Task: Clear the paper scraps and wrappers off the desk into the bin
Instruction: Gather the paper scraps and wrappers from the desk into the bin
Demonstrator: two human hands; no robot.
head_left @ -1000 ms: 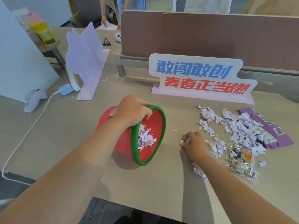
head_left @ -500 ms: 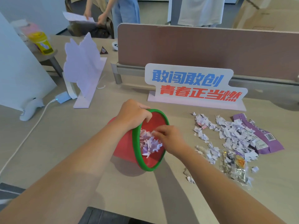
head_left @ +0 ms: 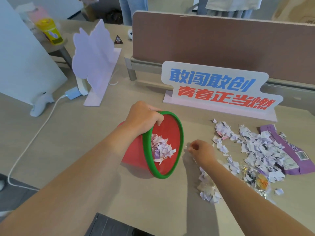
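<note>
Nearest the viewer, a loose clump of paper scraps [head_left: 207, 189] lies on the tabletop [head_left: 85, 150] beside the right forearm; a careless sweep of that arm could scatter them off the near edge. The right hand [head_left: 202, 151] is pinched nearly closed on a tiny white scrap just outside the bin's green rim, and a piece that light could flutter away before it goes in. The left hand [head_left: 144, 118] is curled tight over the rim of the red bin [head_left: 163, 143], holding it tipped toward the litter; tilted further, the scraps already inside could slide back out. Farther right, the main pile [head_left: 255, 147] partly covers a clear wrapper [head_left: 255, 181] and a purple wrapper [head_left: 289, 150], which are easy to overlook.
</note>
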